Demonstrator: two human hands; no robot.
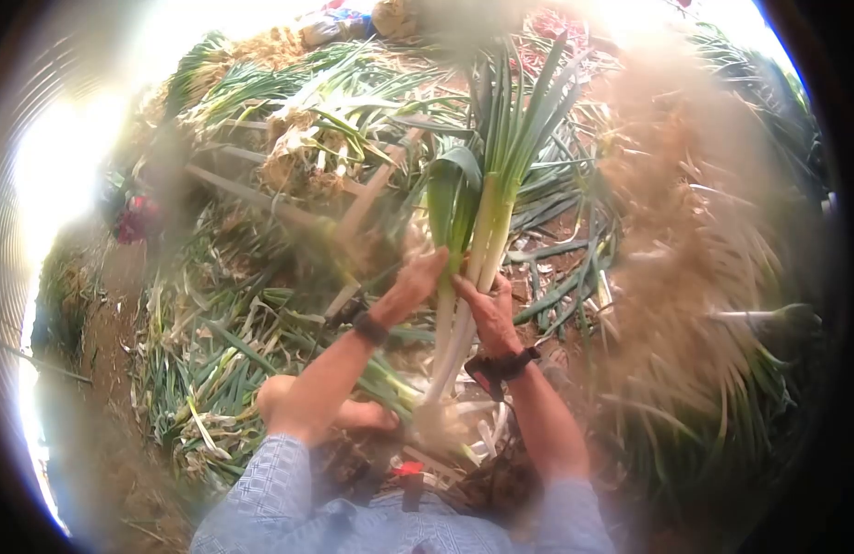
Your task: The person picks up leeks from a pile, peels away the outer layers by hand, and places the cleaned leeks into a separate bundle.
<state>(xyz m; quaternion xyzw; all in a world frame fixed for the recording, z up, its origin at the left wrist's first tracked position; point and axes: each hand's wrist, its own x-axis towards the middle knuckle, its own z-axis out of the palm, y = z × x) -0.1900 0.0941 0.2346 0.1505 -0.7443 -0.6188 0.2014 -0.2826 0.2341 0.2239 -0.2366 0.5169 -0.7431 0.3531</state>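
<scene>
In the head view, a bunch of tall leek-like stalks with white stems and flat green leaves (493, 217) is held in mid-frame by two bare hands, its leaves fanned toward the top and its white lower ends slanted down to the left. A folded, broad green leaf on the bunch's left side is gripped by the left hand (420, 281), its fingers curled nearly closed. The white stems are clasped just beside it by the right hand (490, 314), its thumb laid across the front and its fingers partly curled; how far they wrap behind cannot be told.

A black wristband (369, 329) is worn on the left wrist, and a bulkier black strap with a dark red part (503, 369) on the right. The upper arms are covered by pale blue patterned sleeves (274, 466). A small bright red piece (408, 469) is seen near the lap.

Beyond the left hand, brown wooden bars (382, 180) are crossed at an angle, with a heap of green-leaved stalks with straw-coloured roots (260, 83) piled behind. Brown ground (113, 319) is strewn at left with green and whitish leaf scraps (237, 369). At right, a large pile of pale-rooted stalks (685, 305) is partly blurred.
</scene>
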